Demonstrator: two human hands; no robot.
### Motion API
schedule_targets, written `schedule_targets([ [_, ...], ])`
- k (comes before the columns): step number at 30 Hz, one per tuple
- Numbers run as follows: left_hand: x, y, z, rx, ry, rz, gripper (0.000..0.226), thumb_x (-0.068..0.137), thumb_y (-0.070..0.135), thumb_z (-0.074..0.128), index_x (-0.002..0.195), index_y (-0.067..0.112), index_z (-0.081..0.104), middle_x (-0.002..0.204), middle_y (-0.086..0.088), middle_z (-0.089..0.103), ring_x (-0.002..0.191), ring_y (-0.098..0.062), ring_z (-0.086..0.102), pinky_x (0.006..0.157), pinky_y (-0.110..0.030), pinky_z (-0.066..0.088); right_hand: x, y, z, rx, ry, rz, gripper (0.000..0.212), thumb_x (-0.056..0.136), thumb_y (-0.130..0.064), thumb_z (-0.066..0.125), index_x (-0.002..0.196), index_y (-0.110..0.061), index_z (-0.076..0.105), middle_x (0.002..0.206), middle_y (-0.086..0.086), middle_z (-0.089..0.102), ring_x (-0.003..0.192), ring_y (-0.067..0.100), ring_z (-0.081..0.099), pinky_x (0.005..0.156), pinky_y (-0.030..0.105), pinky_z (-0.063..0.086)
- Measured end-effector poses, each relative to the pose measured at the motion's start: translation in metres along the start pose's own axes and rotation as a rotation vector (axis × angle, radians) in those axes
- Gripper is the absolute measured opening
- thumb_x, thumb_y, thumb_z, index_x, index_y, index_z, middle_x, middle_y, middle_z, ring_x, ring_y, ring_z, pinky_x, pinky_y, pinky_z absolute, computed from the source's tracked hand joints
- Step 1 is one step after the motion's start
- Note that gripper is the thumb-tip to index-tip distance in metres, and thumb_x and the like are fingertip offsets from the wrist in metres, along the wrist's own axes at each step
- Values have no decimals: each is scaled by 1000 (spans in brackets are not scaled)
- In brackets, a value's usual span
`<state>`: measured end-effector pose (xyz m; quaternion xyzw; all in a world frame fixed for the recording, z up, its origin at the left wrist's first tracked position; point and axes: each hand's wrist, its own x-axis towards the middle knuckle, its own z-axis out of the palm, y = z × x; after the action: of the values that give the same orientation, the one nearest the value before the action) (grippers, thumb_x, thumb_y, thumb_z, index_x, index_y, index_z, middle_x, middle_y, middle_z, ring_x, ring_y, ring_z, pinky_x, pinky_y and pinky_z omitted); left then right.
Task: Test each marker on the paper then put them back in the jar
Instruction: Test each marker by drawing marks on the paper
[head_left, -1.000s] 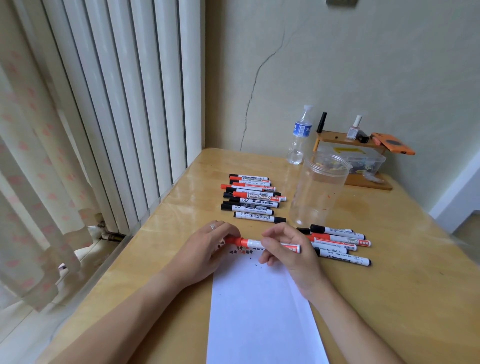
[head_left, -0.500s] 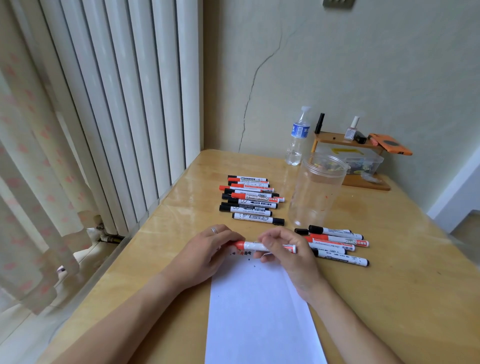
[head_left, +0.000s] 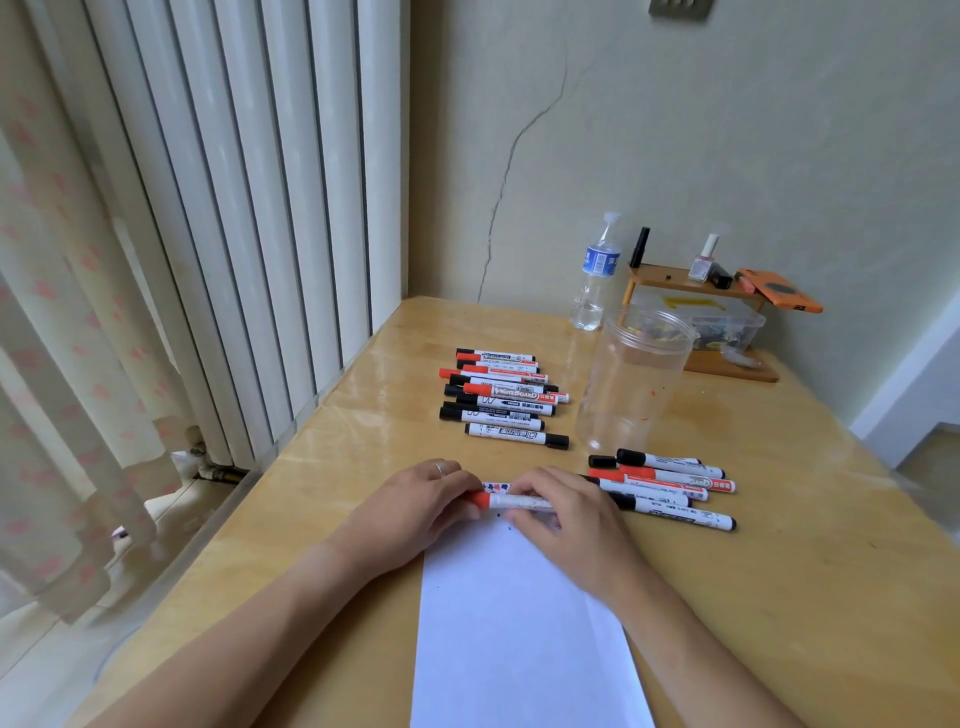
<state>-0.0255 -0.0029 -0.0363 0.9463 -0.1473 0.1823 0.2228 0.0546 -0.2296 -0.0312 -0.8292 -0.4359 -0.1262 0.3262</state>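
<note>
Left hand (head_left: 415, 506) pinches the red cap, right hand (head_left: 563, 514) grips the barrel of a white red-capped marker (head_left: 511, 501), seemingly just above the white paper sheet's (head_left: 519, 623) far edge. The clear plastic jar (head_left: 631, 379) stands beyond, mid-table.

The table (head_left: 322, 447) is pale wood under a glossy, reflective finish. A sheet of matt white paper (head_left: 519, 623) lies on it, beside a clear plastic jar (head_left: 631, 379) and smooth plastic markers (head_left: 501, 395). The wall (head_left: 675, 130) is matt and cracked.
</note>
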Motion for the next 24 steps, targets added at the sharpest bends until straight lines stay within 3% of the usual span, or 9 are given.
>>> schedule_targets([
  [5,-1,0,-1,22,57,40,28,100,41,52,113,22,69,95,7,64,87,-14,59,72,-31,50,-4,-4,13,-241,74,-138,20,92,-38,56,99,-21,64,83,-7,65,76,19,61,59,31,49],
  [8,-2,1,-1,21,79,66,23,98,34,59,112,20,70,94,5,65,86,-14,60,71,-26,47,-5,-3,15,-233,74,-120,24,94,-39,52,100,-19,64,84,-6,65,76,21,62,59,32,49],
  [16,-1,4,-2,43,82,105,24,99,29,54,110,16,71,95,2,65,87,-15,58,74,-22,43,-7,-1,16,-209,19,-124,29,101,-45,42,105,-23,60,89,-6,66,74,27,61,55,37,49],
  [21,-3,3,-2,51,51,126,25,99,25,50,110,15,70,94,0,65,85,-18,60,72,-30,50,-7,-3,13,-258,33,-181,30,103,-42,44,100,-20,64,82,-7,65,69,25,60,50,32,44],
  [24,-2,5,-3,56,20,127,30,100,27,45,108,12,69,92,-2,64,82,-21,60,70,-34,51,-7,-3,13,-269,24,-176,32,104,-43,42,102,-21,66,85,-7,66,71,25,62,50,36,48],
])
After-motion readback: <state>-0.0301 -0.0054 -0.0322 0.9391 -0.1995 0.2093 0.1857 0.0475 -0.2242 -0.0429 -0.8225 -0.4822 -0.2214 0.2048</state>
